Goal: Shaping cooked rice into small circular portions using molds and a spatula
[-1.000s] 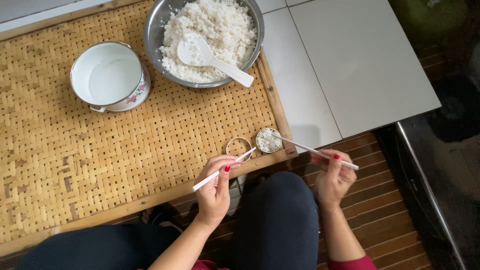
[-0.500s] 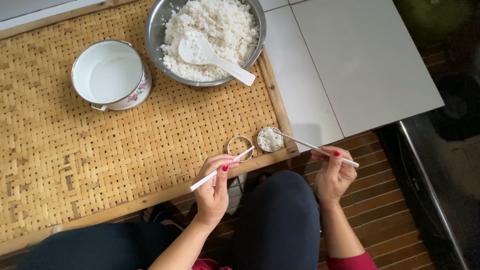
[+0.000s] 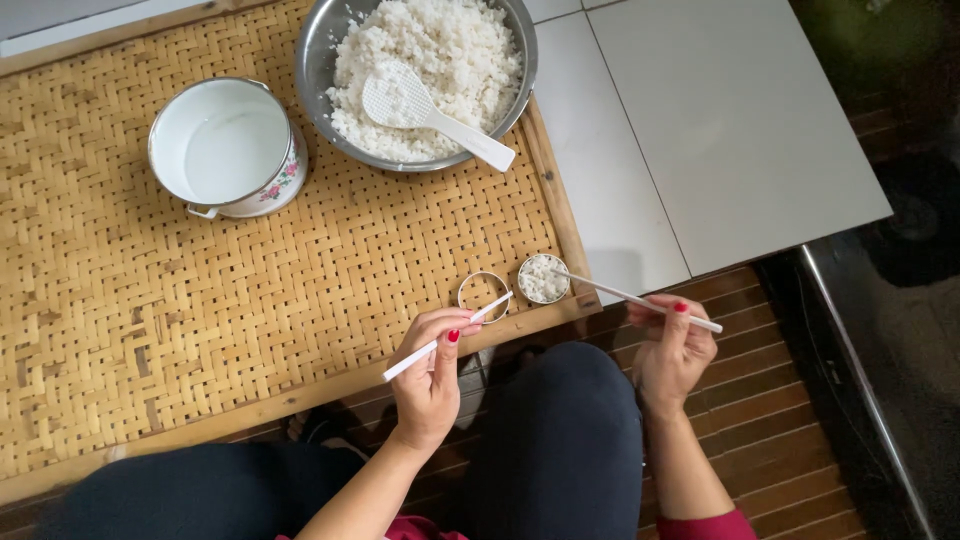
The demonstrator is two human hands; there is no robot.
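With each hand pinching a thin white stick, left hand (image 3: 428, 375) at the empty ring (image 3: 484, 297) and right hand (image 3: 672, 350) at the rice-filled ring (image 3: 543, 279) at its 3 o'clock, a hard poke could tip rice off the woven tray's edge (image 3: 300, 395).

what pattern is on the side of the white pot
Pink and red flowers on the white pot, seen in the head view, low on its right side.

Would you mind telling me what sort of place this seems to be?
Probably a home kitchen or dining corner: a steel bowl of cooked rice and an enamel pot sit on a woven tray over wooden flooring.
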